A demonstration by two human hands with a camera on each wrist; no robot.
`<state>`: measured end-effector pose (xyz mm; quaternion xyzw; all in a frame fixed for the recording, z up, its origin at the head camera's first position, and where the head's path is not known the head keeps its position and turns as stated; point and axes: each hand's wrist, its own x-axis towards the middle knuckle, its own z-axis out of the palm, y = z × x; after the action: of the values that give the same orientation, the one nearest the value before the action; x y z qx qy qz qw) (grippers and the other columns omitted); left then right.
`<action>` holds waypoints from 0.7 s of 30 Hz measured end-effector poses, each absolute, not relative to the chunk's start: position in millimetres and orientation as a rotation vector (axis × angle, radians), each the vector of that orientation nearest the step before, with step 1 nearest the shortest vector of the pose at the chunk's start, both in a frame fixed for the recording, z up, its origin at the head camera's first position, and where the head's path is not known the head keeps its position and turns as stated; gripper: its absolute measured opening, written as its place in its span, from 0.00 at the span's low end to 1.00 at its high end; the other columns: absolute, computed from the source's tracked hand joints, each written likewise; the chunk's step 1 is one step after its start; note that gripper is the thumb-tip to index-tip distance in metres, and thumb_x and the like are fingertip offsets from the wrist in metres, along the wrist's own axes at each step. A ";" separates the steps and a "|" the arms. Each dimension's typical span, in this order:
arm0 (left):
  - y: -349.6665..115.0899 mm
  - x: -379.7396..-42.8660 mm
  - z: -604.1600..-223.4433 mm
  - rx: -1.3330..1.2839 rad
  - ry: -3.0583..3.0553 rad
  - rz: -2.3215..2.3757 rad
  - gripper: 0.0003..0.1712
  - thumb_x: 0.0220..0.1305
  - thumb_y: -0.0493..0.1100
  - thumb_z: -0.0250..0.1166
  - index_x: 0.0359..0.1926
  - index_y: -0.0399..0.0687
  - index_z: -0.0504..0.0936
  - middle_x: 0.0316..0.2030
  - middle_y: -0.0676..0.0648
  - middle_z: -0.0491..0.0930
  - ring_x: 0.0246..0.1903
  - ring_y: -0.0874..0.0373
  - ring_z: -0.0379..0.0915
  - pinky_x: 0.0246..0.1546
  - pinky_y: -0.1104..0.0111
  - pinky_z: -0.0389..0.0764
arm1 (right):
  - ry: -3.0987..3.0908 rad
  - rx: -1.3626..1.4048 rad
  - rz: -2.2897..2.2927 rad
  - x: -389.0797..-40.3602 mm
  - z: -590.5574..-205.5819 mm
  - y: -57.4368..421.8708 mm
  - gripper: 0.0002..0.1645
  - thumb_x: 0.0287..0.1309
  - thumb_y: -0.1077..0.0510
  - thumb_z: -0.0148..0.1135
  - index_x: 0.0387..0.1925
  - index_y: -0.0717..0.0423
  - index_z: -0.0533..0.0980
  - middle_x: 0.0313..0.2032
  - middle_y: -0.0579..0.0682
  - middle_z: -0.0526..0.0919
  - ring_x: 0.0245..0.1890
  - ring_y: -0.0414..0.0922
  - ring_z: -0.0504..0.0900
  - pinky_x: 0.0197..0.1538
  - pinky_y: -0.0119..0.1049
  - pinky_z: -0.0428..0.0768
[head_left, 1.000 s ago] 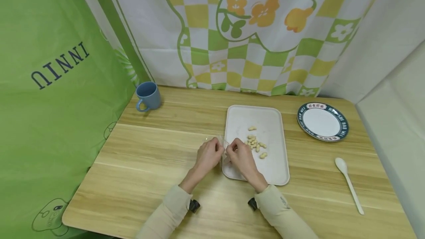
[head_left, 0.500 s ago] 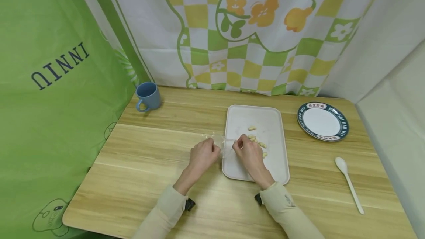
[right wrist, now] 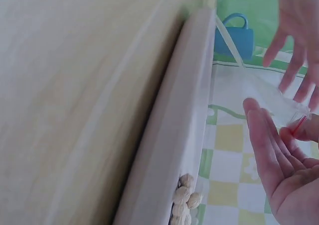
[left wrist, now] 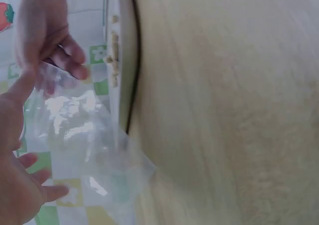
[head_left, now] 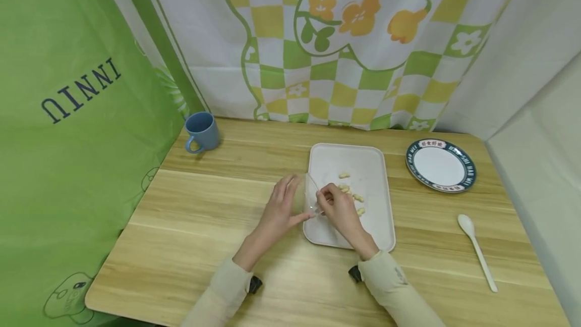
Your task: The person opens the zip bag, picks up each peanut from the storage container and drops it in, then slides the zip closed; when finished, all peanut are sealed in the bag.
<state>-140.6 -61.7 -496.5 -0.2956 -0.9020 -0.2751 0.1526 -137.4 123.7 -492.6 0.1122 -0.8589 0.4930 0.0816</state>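
A clear plastic zip bag (left wrist: 75, 125) hangs between my hands, with a red line at its mouth in the right wrist view. My right hand (head_left: 342, 211) pinches the bag's edge between thumb and fingertips, over the tray. My left hand (head_left: 276, 211) is spread beside the tray's left rim, its thumb tip against the bag and its other fingers extended. Under and beyond the right hand, several peanuts (head_left: 344, 175) lie on the white rectangular tray (head_left: 351, 158); the right hand hides some of them.
A blue mug (head_left: 202, 131) stands at the table's back left. At the right are a white plate with a dark green rim (head_left: 469, 170) and a white spoon (head_left: 478, 254). A patterned curtain (head_left: 268, 79) hangs along the back edge.
My hands first moved apart with the bag stretched between them. Then the left hand let go its pinch and spread its fingers, while the right kept its pinch and shifted slightly right.
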 end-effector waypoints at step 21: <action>-51.8 -157.6 -509.5 -0.913 -2.522 -0.679 0.55 0.43 0.54 0.79 0.66 0.36 0.60 0.56 0.41 0.66 0.58 0.49 0.62 0.61 0.61 0.66 | -2.625 0.119 1.694 -138.1 -490.8 122.0 0.06 0.62 0.62 0.60 0.34 0.63 0.76 0.22 0.53 0.82 0.17 0.45 0.81 0.21 0.34 0.81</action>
<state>-157.6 -51.8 -509.5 -0.3242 -0.8956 -0.2411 0.1862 -138.1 122.0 -490.8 0.0380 -0.8396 0.5418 0.0078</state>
